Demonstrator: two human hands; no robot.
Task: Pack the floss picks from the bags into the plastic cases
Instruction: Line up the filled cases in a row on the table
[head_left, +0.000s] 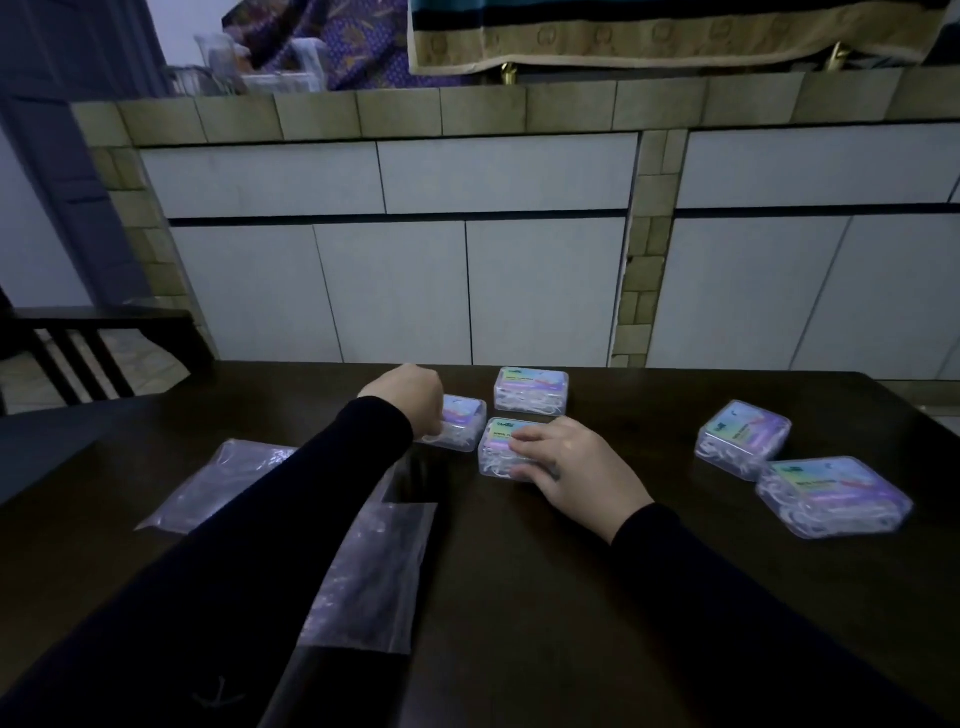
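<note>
Several clear plastic cases with colourful labels and white floss picks inside stand on the dark table (519, 597). My left hand (402, 397) grips the left end of one case (460, 423), its fingers curled over the near edge. My right hand (563, 462) holds a second case (501, 447) just beside it, fingers on the lid and thumb at its near side. A third case (531, 391) stands behind these two. Two more cases (743, 439) (834, 496) lie at the right. Two flat clear plastic bags (213, 483) (371, 571) lie at the left, partly under my left arm.
A dark wooden chair (93, 343) stands off the table's far left corner. Behind the table runs a tiled counter (519, 109) with white cabinet doors. Cloths and clear containers sit on top of the counter.
</note>
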